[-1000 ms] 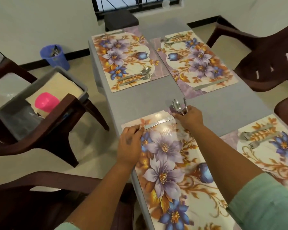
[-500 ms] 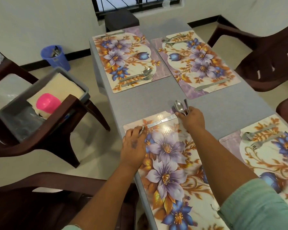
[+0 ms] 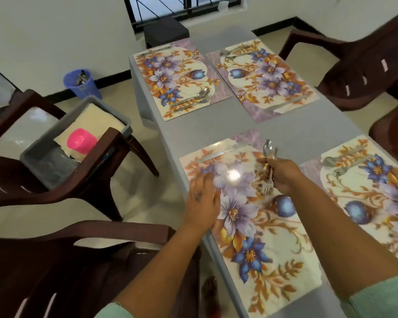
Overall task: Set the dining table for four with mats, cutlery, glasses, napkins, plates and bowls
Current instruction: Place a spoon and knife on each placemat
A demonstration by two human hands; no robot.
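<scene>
The spoon (image 3: 267,148) and fork (image 3: 268,187) are gripped together in the right hand (image 3: 283,175), fingers curled round both mid-length. Spoon bowl projects beyond the hand, away from the person; fork tines project from its near side, just above the near-left mat (image 3: 251,226). Their long axis runs roughly fore-and-aft. The knife (image 3: 222,153) lies flat along the mat's far edge, ahead of the left hand (image 3: 202,203) and left of the right hand. The left hand rests on the mat's left margin, fingers extended, holding nothing. Judgement: the right hand, already carrying the pair, lays it on this mat. The grey surface (image 3: 193,131) carries three further mats, each with cutlery.
</scene>
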